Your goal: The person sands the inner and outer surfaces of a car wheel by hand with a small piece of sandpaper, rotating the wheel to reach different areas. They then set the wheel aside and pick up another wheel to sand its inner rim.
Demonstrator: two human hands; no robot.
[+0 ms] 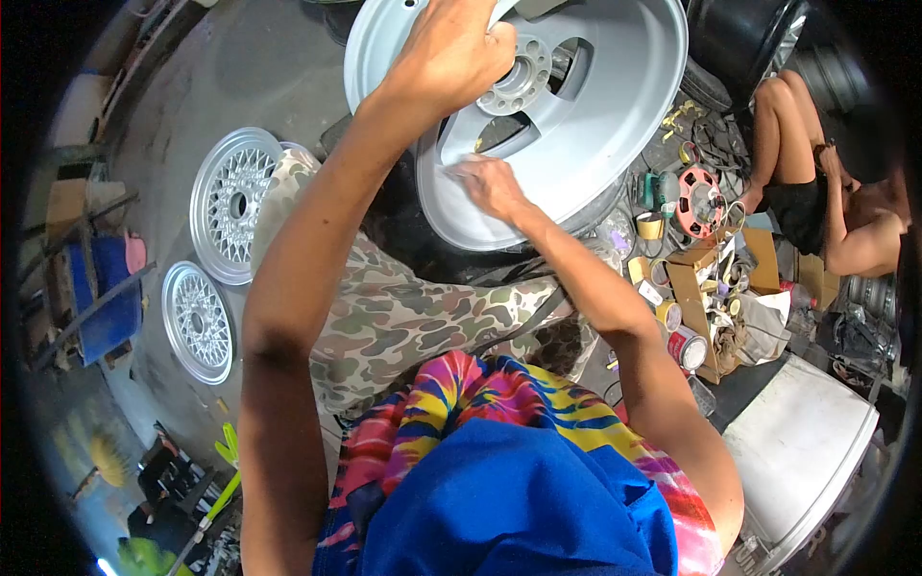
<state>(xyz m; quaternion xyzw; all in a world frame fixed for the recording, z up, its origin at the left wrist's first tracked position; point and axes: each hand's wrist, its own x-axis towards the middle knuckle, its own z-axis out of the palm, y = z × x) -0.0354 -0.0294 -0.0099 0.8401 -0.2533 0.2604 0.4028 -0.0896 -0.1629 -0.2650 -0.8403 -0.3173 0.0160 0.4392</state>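
A large grey alloy wheel [595, 125] with wide spokes and a bolt-hole hub fills the top centre, tilted over a black tyre [394, 206]. Closed on a spoke near the hub, my left hand [456, 58] grips the wheel, its fingertips partly hidden at the top edge. My right hand [492, 187] presses against the lower-left face of the wheel beside a spoke opening. Its fingers are smeared by motion, and I cannot make out whether anything lies under them.
Two silver mesh wheels [230, 206] rest at left. A cardboard box [696, 298], tape rolls, a can [686, 348] and a red cable reel [702, 203] clutter the right. Another person [845, 192] sits farther right. A white stool-like top [802, 451] stands lower right.
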